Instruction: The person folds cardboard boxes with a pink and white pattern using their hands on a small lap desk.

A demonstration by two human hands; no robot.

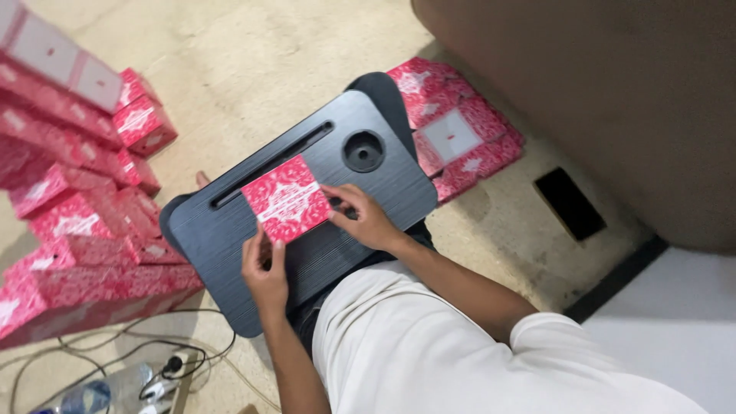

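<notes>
A flat red card with a white pattern [285, 199] lies on a black lap tray [230, 245] that rests on my legs. My left hand [265, 270] pinches the card's near corner with its fingertips. My right hand [366, 218] presses on the card's right edge, fingers spread. The tray has a long slot and a round cup recess [363, 150] near its far edge.
Several red patterned boxes [77, 222] are stacked on the floor at the left. More flat red pieces [456, 130] lie beyond the tray at the right, beside a brown sofa [598, 92]. Cables and a plastic bottle [100, 392] lie at the lower left. A dark phone [569, 202] lies on the floor.
</notes>
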